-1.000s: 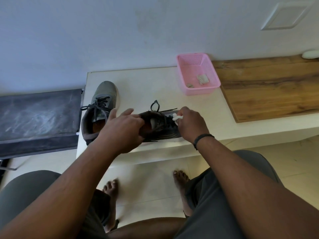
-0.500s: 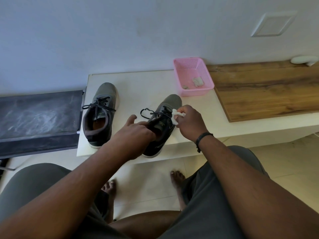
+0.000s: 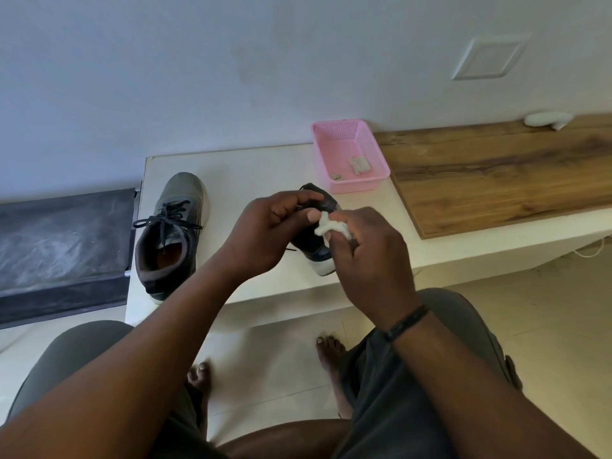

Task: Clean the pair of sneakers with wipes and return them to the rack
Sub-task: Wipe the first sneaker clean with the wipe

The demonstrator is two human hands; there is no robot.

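Left hand (image 3: 268,223) grips the sneaker (image 3: 314,240) on the white bench (image 3: 251,167), right hand (image 3: 364,246) pinches a balled wipe (image 3: 326,226); heel near the edge risks tipping off under pressure.

held sneaker (image 3: 313,241) mostly hidden behind hands
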